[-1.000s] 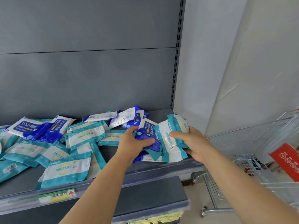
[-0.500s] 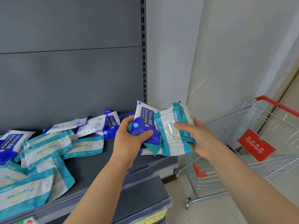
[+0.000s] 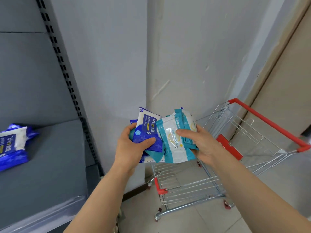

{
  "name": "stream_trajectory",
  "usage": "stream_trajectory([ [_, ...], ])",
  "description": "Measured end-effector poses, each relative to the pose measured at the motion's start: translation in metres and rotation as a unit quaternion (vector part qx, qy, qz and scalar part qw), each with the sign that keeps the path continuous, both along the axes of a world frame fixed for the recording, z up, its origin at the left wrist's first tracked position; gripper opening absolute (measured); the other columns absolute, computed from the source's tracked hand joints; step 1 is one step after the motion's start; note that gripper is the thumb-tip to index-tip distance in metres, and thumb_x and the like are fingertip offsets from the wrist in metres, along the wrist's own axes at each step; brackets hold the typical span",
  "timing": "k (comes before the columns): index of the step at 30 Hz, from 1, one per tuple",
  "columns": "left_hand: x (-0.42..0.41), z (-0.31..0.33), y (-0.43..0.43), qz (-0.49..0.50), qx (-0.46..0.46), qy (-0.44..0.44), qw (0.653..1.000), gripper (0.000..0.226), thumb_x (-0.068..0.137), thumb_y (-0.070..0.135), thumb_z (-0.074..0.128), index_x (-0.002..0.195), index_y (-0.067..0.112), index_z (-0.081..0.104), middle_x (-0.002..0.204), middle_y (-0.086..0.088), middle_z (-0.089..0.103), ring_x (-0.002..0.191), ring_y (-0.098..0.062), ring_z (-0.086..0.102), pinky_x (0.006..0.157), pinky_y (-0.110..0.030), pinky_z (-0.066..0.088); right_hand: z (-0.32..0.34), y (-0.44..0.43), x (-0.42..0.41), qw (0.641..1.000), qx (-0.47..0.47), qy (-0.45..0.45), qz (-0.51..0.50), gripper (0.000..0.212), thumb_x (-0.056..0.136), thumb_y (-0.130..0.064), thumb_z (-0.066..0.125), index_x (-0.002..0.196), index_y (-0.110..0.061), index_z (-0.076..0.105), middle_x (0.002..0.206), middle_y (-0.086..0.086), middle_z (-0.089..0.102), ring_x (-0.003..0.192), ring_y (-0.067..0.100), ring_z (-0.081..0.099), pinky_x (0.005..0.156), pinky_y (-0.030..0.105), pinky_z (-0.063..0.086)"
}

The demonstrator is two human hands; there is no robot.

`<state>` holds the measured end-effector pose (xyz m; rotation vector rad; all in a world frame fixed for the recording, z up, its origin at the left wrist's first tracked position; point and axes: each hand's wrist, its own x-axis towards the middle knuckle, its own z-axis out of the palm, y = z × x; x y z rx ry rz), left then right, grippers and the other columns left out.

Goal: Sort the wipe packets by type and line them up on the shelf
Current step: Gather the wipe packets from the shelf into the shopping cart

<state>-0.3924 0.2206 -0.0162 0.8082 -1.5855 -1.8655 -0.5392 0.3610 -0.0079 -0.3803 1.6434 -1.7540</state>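
Your left hand (image 3: 130, 145) grips a blue alcohol-wipe packet (image 3: 148, 130), thumb curled across its face. Your right hand (image 3: 199, 145) pinches a teal-and-white packet (image 3: 173, 147), which overlaps the blue one's right edge. Both packets are held above the wire cart (image 3: 193, 182), off the grey shelf (image 3: 50, 165), where another blue packet (image 3: 12, 145) lies.

Blue alcohol-wipe packet (image 3: 148, 130), upright in the left hand (image 3: 133, 147), overlaps teal-and-white packets (image 3: 173, 143) in the right hand (image 3: 200, 143); another blue packet (image 3: 11, 145) lies on the shelf (image 3: 50, 165), left.
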Motion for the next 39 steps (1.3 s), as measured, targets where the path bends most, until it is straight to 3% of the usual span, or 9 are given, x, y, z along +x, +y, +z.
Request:
stream_trajectory([
  [3, -0.052, -0.024, 0.020, 0.002, 0.026, -0.007, 1.000, 0.053, 0.077, 0.010, 0.077, 0.113, 0.034, 0.046, 0.099, 0.013, 0.056, 0.081, -0.011, 0.066, 0.048, -0.019, 0.054, -0.022, 0.018, -0.053, 1.000, 0.024, -0.015, 0.006, 0.044, 0.080, -0.015, 0.074, 0.120, -0.018, 0.056, 0.108, 0.007, 0.072, 0.095, 0.025, 0.071, 0.074, 0.041, 0.059],
  [7, -0.112, -0.067, 0.028, 0.007, 0.060, -0.044, 0.997, 0.056, 0.074, 0.010, 0.080, 0.113, 0.034, 0.048, 0.104, 0.010, 0.060, 0.089, -0.017, 0.069, 0.065, -0.033, 0.061, -0.062, 0.026, -0.112, 0.997, 0.058, -0.041, 0.008, 0.041, 0.080, -0.014, 0.074, 0.117, -0.016, 0.059, 0.106, 0.008, 0.073, 0.096, 0.027, 0.070, 0.082, 0.046, 0.057],
  [12, -0.174, -0.129, 0.016, 0.017, 0.084, -0.089, 0.992, 0.058, 0.070, 0.010, 0.083, 0.112, 0.033, 0.050, 0.104, 0.007, 0.062, 0.090, -0.019, 0.069, 0.074, -0.042, 0.060, -0.124, 0.012, -0.178, 0.992, 0.099, -0.080, 0.023, 0.041, 0.080, -0.012, 0.074, 0.117, -0.016, 0.059, 0.107, 0.007, 0.073, 0.098, 0.025, 0.070, 0.084, 0.043, 0.056],
  [16, -0.221, -0.187, -0.004, 0.009, 0.109, -0.127, 0.986, 0.053, 0.071, 0.014, 0.083, 0.107, 0.037, 0.051, 0.109, 0.000, 0.063, 0.090, -0.021, 0.069, 0.071, -0.041, 0.061, -0.177, -0.006, -0.228, 0.985, 0.135, -0.101, 0.036, 0.042, 0.078, -0.011, 0.075, 0.116, -0.017, 0.058, 0.105, 0.005, 0.073, 0.099, 0.024, 0.069, 0.086, 0.043, 0.055],
  [22, -0.280, -0.277, -0.028, -0.005, 0.146, -0.183, 0.972, 0.057, 0.078, 0.014, 0.078, 0.120, 0.033, 0.046, 0.119, -0.002, 0.059, 0.098, -0.022, 0.067, 0.070, -0.036, 0.060, -0.267, -0.032, -0.289, 0.969, 0.191, -0.151, 0.049, 0.038, 0.078, -0.010, 0.075, 0.113, -0.014, 0.060, 0.101, 0.006, 0.074, 0.094, 0.024, 0.071, 0.082, 0.041, 0.056],
  [26, -0.306, -0.341, -0.041, -0.002, 0.184, -0.212, 0.960, 0.057, 0.079, 0.011, 0.076, 0.122, 0.033, 0.044, 0.114, 0.004, 0.056, 0.097, -0.018, 0.065, 0.067, -0.031, 0.059, -0.338, -0.048, -0.319, 0.957, 0.218, -0.180, 0.062, 0.039, 0.077, -0.010, 0.075, 0.113, -0.012, 0.059, 0.096, 0.004, 0.075, 0.086, 0.020, 0.072, 0.071, 0.034, 0.057],
  [30, -0.321, -0.410, -0.047, 0.022, 0.199, -0.237, 0.951, 0.063, 0.079, 0.007, 0.076, 0.130, 0.026, 0.044, 0.122, -0.004, 0.057, 0.098, -0.021, 0.065, 0.064, -0.030, 0.059, -0.414, -0.061, -0.342, 0.946, 0.243, -0.198, 0.088, 0.037, 0.077, -0.009, 0.076, 0.109, -0.012, 0.059, 0.099, 0.007, 0.074, 0.094, 0.026, 0.071, 0.083, 0.042, 0.056],
  [34, -0.333, -0.474, -0.051, 0.056, 0.209, -0.255, 0.942, 0.062, 0.079, 0.002, 0.075, 0.129, 0.024, 0.045, 0.121, -0.004, 0.055, 0.093, -0.017, 0.064, 0.054, -0.023, 0.056, -0.487, -0.073, -0.359, 0.937, 0.255, -0.208, 0.116, 0.035, 0.077, -0.008, 0.075, 0.108, -0.011, 0.059, 0.104, 0.011, 0.073, 0.094, 0.026, 0.071, 0.085, 0.044, 0.056],
  [39, -0.341, -0.547, -0.054, 0.081, 0.189, -0.288, 0.935, 0.062, 0.075, 0.002, 0.078, 0.122, 0.030, 0.048, 0.117, 0.000, 0.056, 0.098, -0.018, 0.063, 0.069, -0.035, 0.061, -0.568, -0.078, -0.371, 0.932, 0.280, -0.179, 0.143, 0.047, 0.074, -0.014, 0.080, 0.115, -0.008, 0.058, 0.104, 0.008, 0.073, 0.091, 0.024, 0.072, 0.083, 0.044, 0.057],
])
